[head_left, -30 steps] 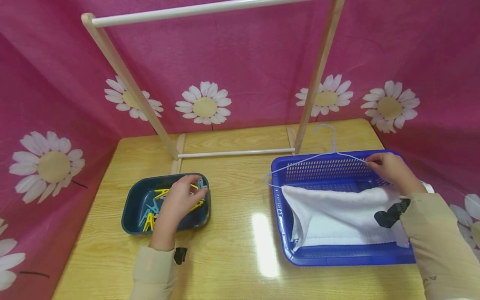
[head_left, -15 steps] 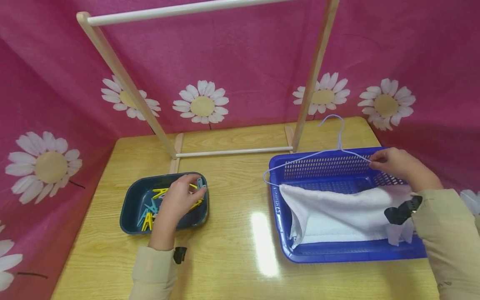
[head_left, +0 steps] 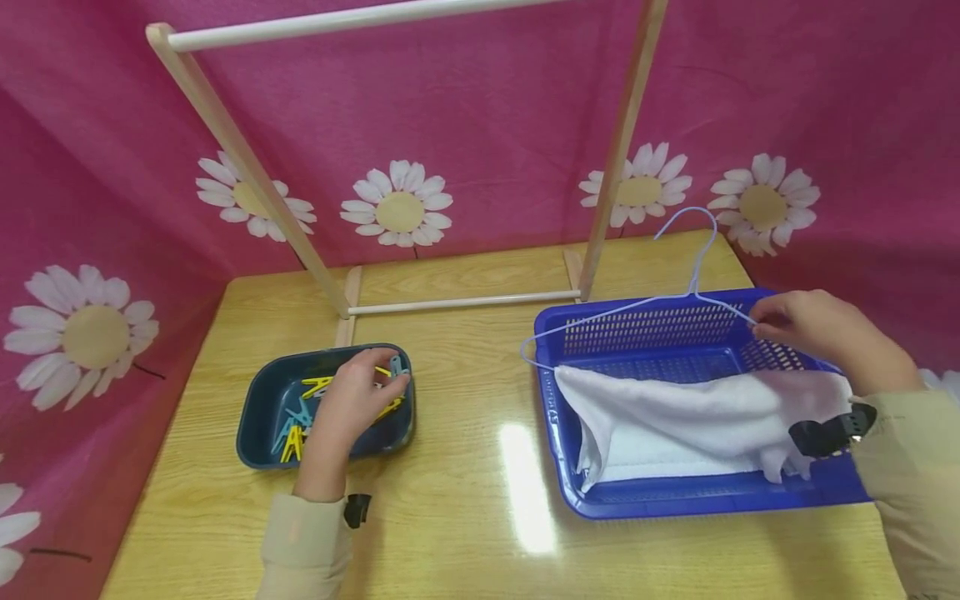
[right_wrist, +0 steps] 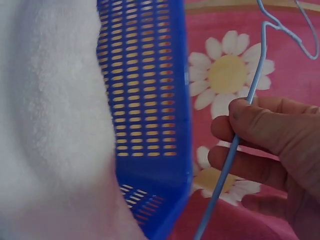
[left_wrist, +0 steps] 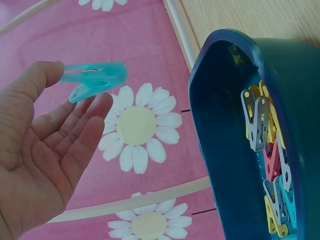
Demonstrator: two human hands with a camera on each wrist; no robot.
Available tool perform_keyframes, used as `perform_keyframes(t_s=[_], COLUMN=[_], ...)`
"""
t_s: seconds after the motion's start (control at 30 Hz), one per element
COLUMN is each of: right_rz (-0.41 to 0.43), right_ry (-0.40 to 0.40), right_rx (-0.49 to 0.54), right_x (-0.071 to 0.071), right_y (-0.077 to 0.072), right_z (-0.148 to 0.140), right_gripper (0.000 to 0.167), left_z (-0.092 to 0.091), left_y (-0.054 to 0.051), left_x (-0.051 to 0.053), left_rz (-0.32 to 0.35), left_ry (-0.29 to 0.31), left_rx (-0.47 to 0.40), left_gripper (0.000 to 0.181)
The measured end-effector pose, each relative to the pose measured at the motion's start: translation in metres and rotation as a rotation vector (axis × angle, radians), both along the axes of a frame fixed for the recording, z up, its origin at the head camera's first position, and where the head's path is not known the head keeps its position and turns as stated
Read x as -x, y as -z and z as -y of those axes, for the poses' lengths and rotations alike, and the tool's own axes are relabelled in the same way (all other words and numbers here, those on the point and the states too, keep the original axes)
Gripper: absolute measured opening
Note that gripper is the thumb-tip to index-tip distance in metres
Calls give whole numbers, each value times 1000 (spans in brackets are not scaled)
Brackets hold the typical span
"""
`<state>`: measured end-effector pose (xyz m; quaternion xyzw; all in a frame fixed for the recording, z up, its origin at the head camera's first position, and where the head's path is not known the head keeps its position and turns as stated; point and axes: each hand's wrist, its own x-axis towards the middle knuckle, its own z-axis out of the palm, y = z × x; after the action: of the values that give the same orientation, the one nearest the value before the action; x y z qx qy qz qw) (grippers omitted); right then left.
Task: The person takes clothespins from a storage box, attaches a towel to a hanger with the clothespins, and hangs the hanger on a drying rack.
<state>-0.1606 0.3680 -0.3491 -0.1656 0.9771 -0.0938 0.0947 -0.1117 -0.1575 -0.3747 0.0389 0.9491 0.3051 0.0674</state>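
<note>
My left hand (head_left: 356,400) is over the dark teal tub (head_left: 258,417) and pinches a light-blue clothespin (left_wrist: 95,77) between thumb and forefinger. Inside the tub lie several other clothespins (left_wrist: 257,120), yellow, grey, red and blue. On the right, my right hand (head_left: 813,329) pinches the right arm of a pale blue wire hanger (head_left: 693,287) with thumb and fingers. A white towel (head_left: 675,425) hangs from the hanger's lower bar, above and partly in the blue basket (head_left: 697,504). Part of the hanger's bar is hidden by the towel.
Behind the tub and basket stands a wooden rack (head_left: 243,158) with a white top rod (head_left: 360,23) and a lower rod (head_left: 465,302). All of it rests on a wooden table (head_left: 450,500). A pink flowered cloth (head_left: 480,125) surrounds the table.
My right hand has moved rightward with the hanger, whose hook now stands higher and farther right. The towel's right part has shifted right too. My left hand still pinches the clothespin above the tub.
</note>
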Motion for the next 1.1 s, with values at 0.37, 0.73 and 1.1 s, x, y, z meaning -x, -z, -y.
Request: perform_keyframes(t_s=[0.37,0.73,1.1], right_rz=[-195,-340,-411], right_ry=[-10,-44,-13], right_rx=[-15,19,93], right_x=[-20,-27,-36], right_y=[-25,-39,-50], right_z=[11,19,23], right_gripper=[11,10,21], left_z=[0,-10,-15], left_y=[0,-5,-5], left_x=[0,0,0], left_rz=[-10,-70,-73], left_ry=[20,65,72], left_rx=[-23,-10,2], left_gripper=[44,44,43])
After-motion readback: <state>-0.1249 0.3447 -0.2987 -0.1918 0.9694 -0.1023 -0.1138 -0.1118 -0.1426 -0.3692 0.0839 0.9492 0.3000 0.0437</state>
